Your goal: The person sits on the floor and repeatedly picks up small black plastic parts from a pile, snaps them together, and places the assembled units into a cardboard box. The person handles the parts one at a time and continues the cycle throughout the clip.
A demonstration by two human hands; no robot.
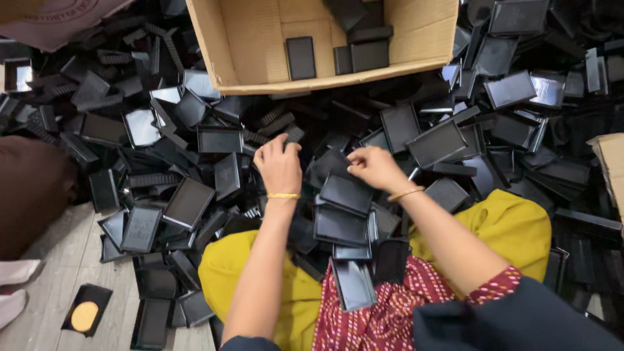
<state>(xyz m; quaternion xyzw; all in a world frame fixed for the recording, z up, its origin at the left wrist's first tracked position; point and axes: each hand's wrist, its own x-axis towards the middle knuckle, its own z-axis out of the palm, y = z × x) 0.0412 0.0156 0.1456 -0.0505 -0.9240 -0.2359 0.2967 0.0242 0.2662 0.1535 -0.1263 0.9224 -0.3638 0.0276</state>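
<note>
Fingers of left hand (278, 166) curled down into the black tray pile (214, 140), mid-frame; grip unclear. Right hand (372, 166) fingers pinch the top edge of a black tray (346, 193) at centre. Cardboard box (253, 39) sits at upper centre, few trays inside.

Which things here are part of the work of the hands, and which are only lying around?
In the work: left hand; right hand; black plastic trays; cardboard box holding some trays.

Lying about: brown cushion; tray with yellow disc; second carton.
</note>
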